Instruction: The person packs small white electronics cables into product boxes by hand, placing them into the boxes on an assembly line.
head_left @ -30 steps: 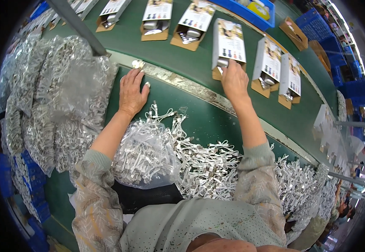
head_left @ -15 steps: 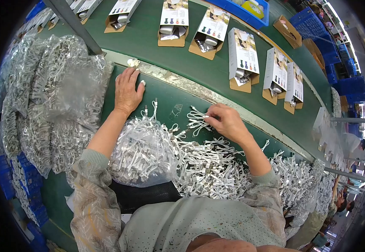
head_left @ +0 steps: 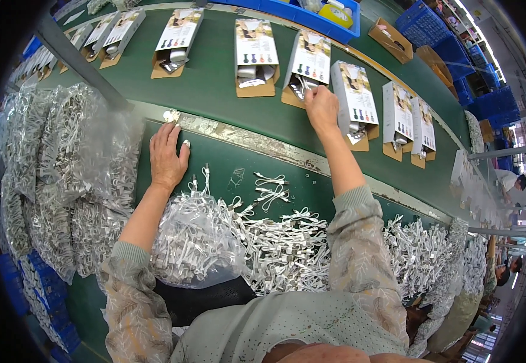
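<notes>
My right hand (head_left: 323,110) reaches over the belt, fingers pinched on a short white USB cable (head_left: 302,85) at the open end of a printed carton (head_left: 311,55). The cable partly shows among the silvery contents; my fingers hide the rest. Spread and palm down, my left hand (head_left: 167,160) rests on the green bench, its fingertips by a small white lump (head_left: 171,115) on the worn metal rail. A white covering tips its thumb. Between my arms lie a few loose white cables (head_left: 271,195), beside a clear bag of cables (head_left: 197,242) and a big loose cable pile (head_left: 287,251).
More open cartons (head_left: 256,51) stand in a row along the green conveyor belt (head_left: 214,78). Full clear bags of cables (head_left: 63,163) are stacked at left, next to a slanting metal post (head_left: 81,63). A blue bin (head_left: 320,23) sits beyond the belt. Another cable heap (head_left: 420,260) lies at right.
My right hand has moved from the loose cables on the bench up and away to a carton's open end, carrying a cable. My left hand stays resting by the rail.
</notes>
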Motion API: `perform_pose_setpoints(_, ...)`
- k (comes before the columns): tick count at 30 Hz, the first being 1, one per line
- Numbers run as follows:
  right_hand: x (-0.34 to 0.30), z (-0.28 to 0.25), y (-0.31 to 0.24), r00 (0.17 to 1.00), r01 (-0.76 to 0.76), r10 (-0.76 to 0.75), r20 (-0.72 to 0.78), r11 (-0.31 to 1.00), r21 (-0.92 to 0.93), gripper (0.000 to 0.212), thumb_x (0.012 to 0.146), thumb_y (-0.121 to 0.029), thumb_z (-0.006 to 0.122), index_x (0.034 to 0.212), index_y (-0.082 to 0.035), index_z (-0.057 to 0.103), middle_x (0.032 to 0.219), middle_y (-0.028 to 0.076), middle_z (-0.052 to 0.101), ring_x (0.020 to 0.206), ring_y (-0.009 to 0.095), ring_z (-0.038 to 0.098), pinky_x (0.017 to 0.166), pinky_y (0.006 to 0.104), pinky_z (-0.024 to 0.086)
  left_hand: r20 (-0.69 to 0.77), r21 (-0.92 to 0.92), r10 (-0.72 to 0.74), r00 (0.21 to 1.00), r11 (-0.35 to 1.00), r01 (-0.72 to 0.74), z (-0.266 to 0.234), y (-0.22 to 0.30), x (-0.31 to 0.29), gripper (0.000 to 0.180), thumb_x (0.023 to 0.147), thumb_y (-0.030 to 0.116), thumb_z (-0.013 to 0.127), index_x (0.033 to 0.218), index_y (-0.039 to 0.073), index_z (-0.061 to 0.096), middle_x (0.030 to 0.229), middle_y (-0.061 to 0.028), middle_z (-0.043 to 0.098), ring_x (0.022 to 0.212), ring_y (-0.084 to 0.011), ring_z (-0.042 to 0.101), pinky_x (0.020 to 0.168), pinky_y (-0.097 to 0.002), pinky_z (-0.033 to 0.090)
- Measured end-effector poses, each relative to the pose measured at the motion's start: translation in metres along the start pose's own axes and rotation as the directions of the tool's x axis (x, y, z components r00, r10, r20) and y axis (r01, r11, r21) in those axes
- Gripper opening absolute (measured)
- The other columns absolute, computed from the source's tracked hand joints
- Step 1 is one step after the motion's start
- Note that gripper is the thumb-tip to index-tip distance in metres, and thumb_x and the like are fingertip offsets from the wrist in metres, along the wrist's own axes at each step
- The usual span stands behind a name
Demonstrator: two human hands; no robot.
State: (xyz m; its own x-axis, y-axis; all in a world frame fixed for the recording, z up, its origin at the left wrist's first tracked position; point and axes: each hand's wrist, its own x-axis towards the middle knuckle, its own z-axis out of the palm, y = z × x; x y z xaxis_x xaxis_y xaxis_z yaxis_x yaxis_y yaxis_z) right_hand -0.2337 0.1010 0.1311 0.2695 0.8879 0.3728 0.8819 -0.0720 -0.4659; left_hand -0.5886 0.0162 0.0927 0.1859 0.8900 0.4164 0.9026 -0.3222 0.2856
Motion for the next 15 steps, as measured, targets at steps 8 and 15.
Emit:
perform_pose_setpoints(8,-0.047,-0.019,-0.044,0.935,0.265,-0.262,0.238,0.964,0.018,0.02,0.082,-0.012,0.059,0.098,-0.001,0.06,0.091,0.02,0.064,0.085,0.038,0.062,0.074,0.0465,0.049,-0.016,-0.013,0.003,1.0,1.0,-0.003,-0.004,-0.038,0.007,0.043,0.079,0.018,0.057,0.119,0.003,0.049,0.128,-0.0132,0.047,0.124,-0.0303,0.04,0.105,-0.0447,0.028)
perform_pose_setpoints(15,-0.129,-0.041,-0.088,0.687,0.168,-0.302,0.66,0.951,0.26,0.018,0.079,-0.015,0.064,0.092,-0.002,0.064,0.088,0.016,0.062,0.087,0.032,0.06,0.076,0.0397,0.048,-0.025,0.004,0.028,0.999,1.0,-0.028,-0.01,-0.072,0.021,0.044,0.079,0.016,0.058,0.119,0.003,0.05,0.127,-0.0132,0.048,0.123,-0.0303,0.041,0.104,-0.0441,0.029)
